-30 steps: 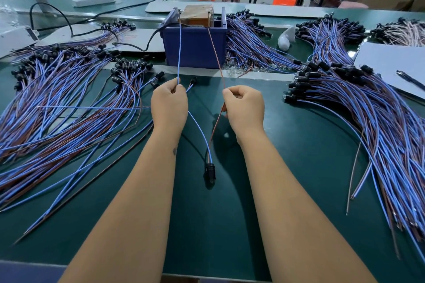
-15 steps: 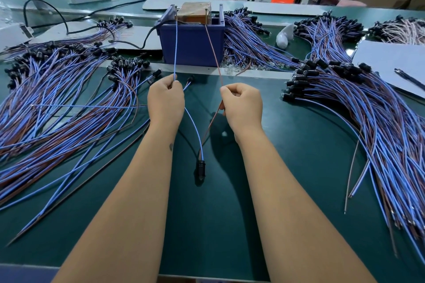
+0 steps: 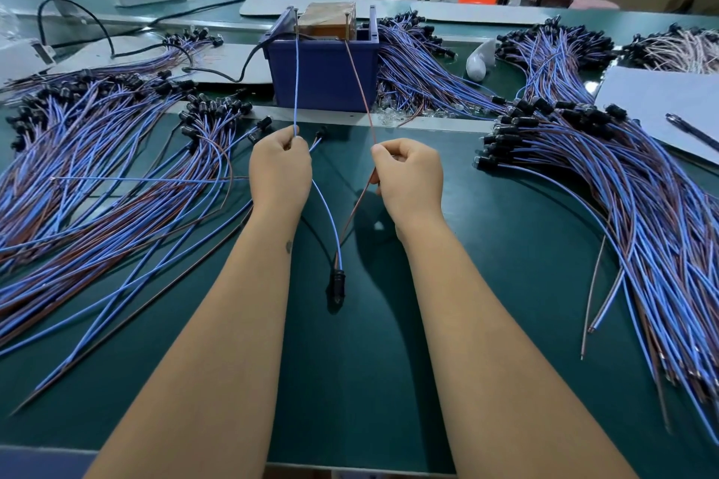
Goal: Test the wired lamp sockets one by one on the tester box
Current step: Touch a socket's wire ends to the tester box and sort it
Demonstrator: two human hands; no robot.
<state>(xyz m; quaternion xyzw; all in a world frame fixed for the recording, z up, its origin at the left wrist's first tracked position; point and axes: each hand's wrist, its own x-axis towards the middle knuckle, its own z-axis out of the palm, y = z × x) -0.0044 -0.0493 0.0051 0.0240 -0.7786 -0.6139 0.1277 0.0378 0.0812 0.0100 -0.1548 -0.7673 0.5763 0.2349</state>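
Note:
A dark blue tester box (image 3: 323, 78) stands at the table's middle back, with two upright pins on a wooden block on top. My left hand (image 3: 279, 171) pinches a blue wire (image 3: 295, 89) whose tip reaches up to the left pin. In my right hand (image 3: 408, 177) is pinched a brown wire (image 3: 358, 78), which runs up to the right pin. Both wires drop between my forearms to one black lamp socket (image 3: 337, 284), close over the green mat. The socket shows no light.
Large fans of blue and brown wired sockets lie on the left (image 3: 97, 167) and on the right (image 3: 607, 183), more behind the box (image 3: 420, 62). A white sheet with a pen (image 3: 692, 132) sits far right. A black power cord (image 3: 218, 76) runs to the box.
Both hands and the two wires keep their hold on the pins. The view has shifted slightly and the hanging socket sits a little higher than a second ago.

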